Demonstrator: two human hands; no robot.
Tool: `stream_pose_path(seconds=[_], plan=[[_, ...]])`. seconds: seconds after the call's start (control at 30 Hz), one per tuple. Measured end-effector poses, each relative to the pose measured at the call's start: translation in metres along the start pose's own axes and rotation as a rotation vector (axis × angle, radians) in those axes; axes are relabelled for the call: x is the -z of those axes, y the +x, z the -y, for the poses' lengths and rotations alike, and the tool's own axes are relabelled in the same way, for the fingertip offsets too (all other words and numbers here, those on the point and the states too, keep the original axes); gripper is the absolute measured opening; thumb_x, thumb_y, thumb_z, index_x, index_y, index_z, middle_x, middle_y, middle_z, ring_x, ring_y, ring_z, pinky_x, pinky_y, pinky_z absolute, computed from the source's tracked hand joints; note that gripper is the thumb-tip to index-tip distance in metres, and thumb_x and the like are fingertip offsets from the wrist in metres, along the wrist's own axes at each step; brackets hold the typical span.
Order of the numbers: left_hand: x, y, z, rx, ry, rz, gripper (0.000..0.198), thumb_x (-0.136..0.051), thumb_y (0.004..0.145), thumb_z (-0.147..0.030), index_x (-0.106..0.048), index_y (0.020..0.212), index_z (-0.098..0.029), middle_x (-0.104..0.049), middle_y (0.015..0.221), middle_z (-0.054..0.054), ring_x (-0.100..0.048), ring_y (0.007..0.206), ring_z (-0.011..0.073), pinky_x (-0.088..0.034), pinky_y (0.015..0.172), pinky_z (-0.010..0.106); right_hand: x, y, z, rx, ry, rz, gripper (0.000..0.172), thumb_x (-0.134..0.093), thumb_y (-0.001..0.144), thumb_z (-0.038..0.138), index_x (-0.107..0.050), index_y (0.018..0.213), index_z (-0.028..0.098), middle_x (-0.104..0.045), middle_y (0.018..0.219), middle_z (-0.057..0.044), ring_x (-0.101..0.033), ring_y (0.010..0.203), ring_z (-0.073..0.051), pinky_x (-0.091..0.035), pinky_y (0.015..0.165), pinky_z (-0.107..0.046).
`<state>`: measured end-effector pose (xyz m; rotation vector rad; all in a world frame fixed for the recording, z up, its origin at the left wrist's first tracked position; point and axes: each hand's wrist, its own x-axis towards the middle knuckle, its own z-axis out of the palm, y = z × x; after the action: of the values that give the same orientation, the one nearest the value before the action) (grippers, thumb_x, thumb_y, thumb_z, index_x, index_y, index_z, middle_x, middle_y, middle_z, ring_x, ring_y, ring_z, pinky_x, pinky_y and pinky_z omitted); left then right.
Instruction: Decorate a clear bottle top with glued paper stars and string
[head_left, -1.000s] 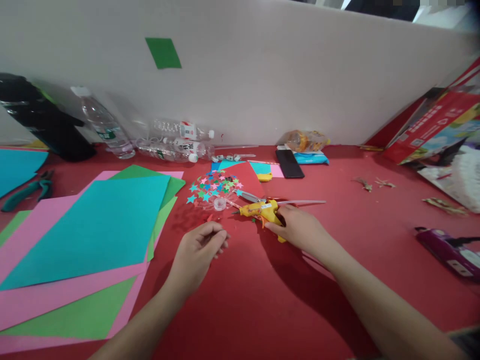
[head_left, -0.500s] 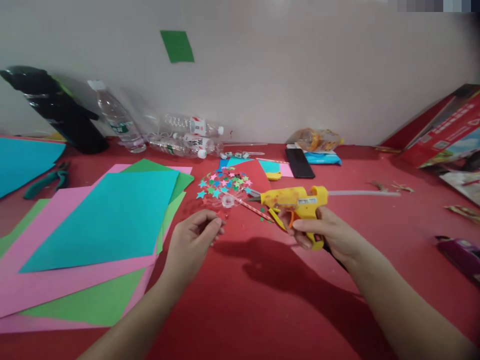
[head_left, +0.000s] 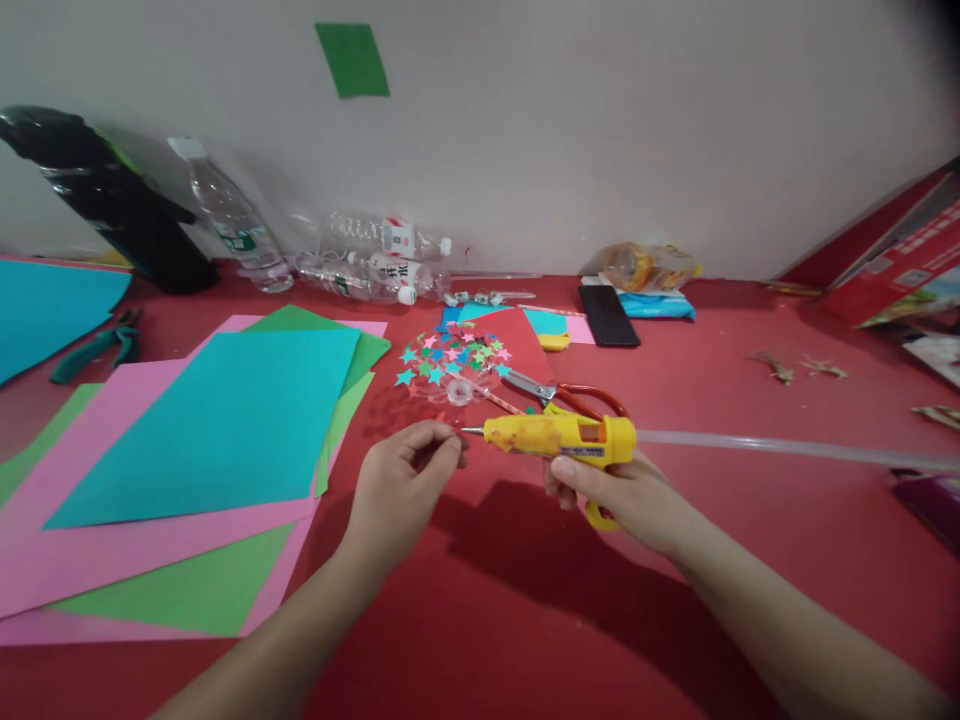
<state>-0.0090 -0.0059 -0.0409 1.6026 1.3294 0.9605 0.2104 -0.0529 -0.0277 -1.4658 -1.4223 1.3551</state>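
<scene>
My right hand (head_left: 626,495) grips a yellow hot glue gun (head_left: 559,438) above the red table, its metal tip pointing left and nearly touching my left hand's fingertips. A clear glue stick (head_left: 787,449) juts out of its back to the right. My left hand (head_left: 401,485) is pinched shut on something too small to make out. Just beyond lie a pile of small coloured paper stars (head_left: 450,355) with a clear tape roll (head_left: 459,391), and red-handled scissors (head_left: 570,395).
Teal, pink and green paper sheets (head_left: 202,430) cover the left side. Plastic bottles (head_left: 360,270) and a black object (head_left: 112,200) lie along the white wall. A black phone (head_left: 607,315), teal pliers (head_left: 97,345), a red box (head_left: 900,260) and a purple tool (head_left: 930,505) sit around.
My right hand picked the glue gun up off the table and swung its tip to the left, up to my left fingertips. The left hand stayed pinched.
</scene>
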Motion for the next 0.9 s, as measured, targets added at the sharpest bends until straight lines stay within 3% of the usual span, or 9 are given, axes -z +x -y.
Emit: stream_pose_path(seconds=[0.9], plan=[[-0.0026, -0.0019, -0.0021, 0.021, -0.074, -0.016, 0.015, -0.057, 0.080, -0.028, -0.065, 0.070, -0.020, -0.064, 0.060, -0.003, -0.051, 0.053, 0.0100, -0.040, 0.051, 0.023, -0.0009, 0.0010, 0.0017, -0.092, -0.128, -0.015, 0.045, -0.051, 0.077, 0.063, -0.045, 0.058, 0.022, -0.045, 0.053, 0.004, -0.041, 0.049, -0.010, -0.034, 0.047, -0.025]])
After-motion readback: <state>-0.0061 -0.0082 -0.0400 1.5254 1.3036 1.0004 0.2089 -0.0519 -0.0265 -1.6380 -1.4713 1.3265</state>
